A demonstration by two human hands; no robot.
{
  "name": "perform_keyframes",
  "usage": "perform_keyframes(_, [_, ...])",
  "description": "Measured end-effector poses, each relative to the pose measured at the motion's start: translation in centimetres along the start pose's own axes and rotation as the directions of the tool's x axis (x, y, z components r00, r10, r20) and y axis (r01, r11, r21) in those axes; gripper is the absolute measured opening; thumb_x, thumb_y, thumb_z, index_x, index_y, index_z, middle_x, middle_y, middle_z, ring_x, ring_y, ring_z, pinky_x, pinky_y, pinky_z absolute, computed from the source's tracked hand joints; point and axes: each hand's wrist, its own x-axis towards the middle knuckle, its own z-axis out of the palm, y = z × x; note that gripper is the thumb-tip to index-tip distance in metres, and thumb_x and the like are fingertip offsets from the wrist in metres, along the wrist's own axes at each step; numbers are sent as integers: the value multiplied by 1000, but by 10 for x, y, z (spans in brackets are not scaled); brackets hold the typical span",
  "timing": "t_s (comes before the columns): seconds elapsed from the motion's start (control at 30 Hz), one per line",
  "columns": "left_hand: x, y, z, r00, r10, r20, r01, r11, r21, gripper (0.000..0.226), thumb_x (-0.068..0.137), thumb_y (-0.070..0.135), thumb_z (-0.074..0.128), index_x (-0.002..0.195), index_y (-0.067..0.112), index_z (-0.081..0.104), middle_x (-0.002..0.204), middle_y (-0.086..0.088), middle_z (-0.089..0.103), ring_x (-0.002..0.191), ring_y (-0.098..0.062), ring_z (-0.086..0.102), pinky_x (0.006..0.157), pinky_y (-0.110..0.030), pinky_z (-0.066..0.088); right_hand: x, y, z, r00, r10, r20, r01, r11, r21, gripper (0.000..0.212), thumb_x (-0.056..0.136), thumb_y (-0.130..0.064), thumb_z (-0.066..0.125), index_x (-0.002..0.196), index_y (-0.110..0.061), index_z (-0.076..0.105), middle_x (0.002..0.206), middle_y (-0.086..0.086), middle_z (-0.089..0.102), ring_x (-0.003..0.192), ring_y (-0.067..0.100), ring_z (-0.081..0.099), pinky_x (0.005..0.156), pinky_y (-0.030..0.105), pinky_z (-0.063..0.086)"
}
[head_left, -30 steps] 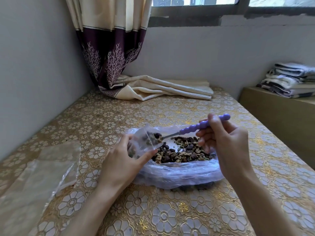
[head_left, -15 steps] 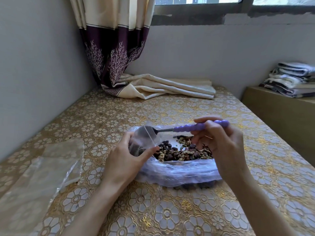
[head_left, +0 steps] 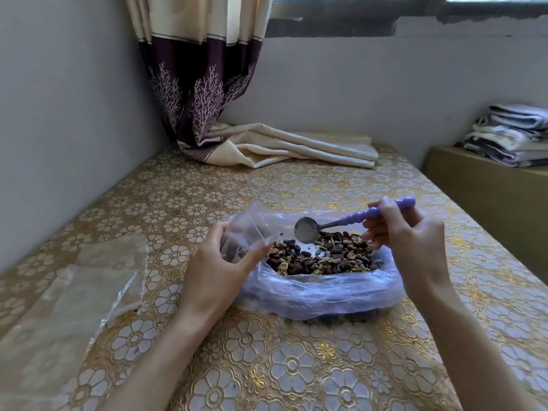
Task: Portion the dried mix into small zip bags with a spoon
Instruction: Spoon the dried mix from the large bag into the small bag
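Note:
A large clear plastic bag lies open on the table with dried mix heaped inside. My left hand pinches a small zip bag at the big bag's left edge; some dark pieces show through it. My right hand holds a spoon by its purple beaded handle. The metal bowl of the spoon is empty and hovers tilted over the mix, just right of the small bag's mouth.
A pile of empty clear bags lies at the near left of the gold flower-patterned tablecloth. A curtain hangs at the back, its hem bunched on the table. Folded cloths sit on a ledge at right.
The spoon went from tipping mix into the small zip bag to drawn back rightward out of it, its bowl now empty above the heap. The left hand kept its hold.

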Motion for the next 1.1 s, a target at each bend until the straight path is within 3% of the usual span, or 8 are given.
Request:
perform_keyframes(0.23, [0, 1, -1, 1000, -11, -10, 11, 999, -32, 40, 62, 66, 61, 83, 33, 49, 57, 5, 57, 43, -1, 47, 38, -14, 38, -5, 2, 9, 991, 17, 131, -5, 995, -97, 25, 96, -19, 49, 83, -5, 64, 70, -4, 73, 54, 14, 62, 47, 19, 48])
perform_keyframes(0.33, [0, 1, -1, 1000, -13, 0, 13, 999, -36, 38, 65, 63, 61, 84, 33, 49, 63, 16, 60, 43, 1, 49, 37, -11, 36, -7, -1, 11, 983, 44, 180, -32, 997, -68, 39, 97, -17, 48, 65, -11, 69, 68, -2, 73, 53, 15, 61, 45, 19, 47])
perform_keyframes(0.4, [0, 0, -1, 1000, -13, -4, 12, 999, -37, 36, 66, 60, 63, 84, 33, 49, 56, 6, 56, 41, 1, 47, 37, -10, 35, -8, -4, 12, 977, 82, 199, -79, 997, -27, 48, 97, -16, 47, 56, -14, 71, 61, -1, 71, 48, 12, 59, 43, 17, 46])
perform_keyframes(0.6, [1, -1, -2, 1000, -15, -2, 15, 999, -40, 40, 64, 64, 61, 86, 33, 49, 54, 6, 55, 41, 0, 46, 37, -11, 35, -11, -4, 15, 932, 214, 291, -224, 975, 1, 49, 97, -19, 48, 54, -11, 69, 58, 2, 70, 46, 9, 58, 43, 16, 47])
perform_keyframes(0.8, [2, -1, -2, 1000, -18, 5, 18, 999, -39, 42, 63, 66, 61, 86, 35, 49, 56, 5, 55, 43, -1, 47, 38, -14, 37, -11, -3, 15, 956, 226, 185, -246, 965, 88, 35, 95, -21, 51, 71, 0, 64, 57, 10, 68, 46, 15, 60, 43, 18, 49])
perform_keyframes(0.97, [2, 0, -1, 1000, -11, -1, 11, 1000, -26, 38, 64, 63, 63, 85, 33, 49, 63, 1, 60, 51, -7, 56, 42, -12, 42, -10, -8, 12, 969, 206, 138, -228, 960, 165, 34, 97, -18, 48, 72, -1, 62, 55, 4, 68, 44, 10, 59, 41, 15, 47])
perform_keyframes(1.1, [1, 1, -1, 1000, -9, 11, 9, 999, -31, 40, 62, 64, 61, 85, 33, 49, 63, 0, 58, 50, -1, 54, 43, -9, 41, -8, -8, 10, 975, 209, 80, -221, 957, 186, 34, 96, -21, 50, 71, -3, 63, 55, 5, 67, 44, 10, 59, 41, 15, 47])
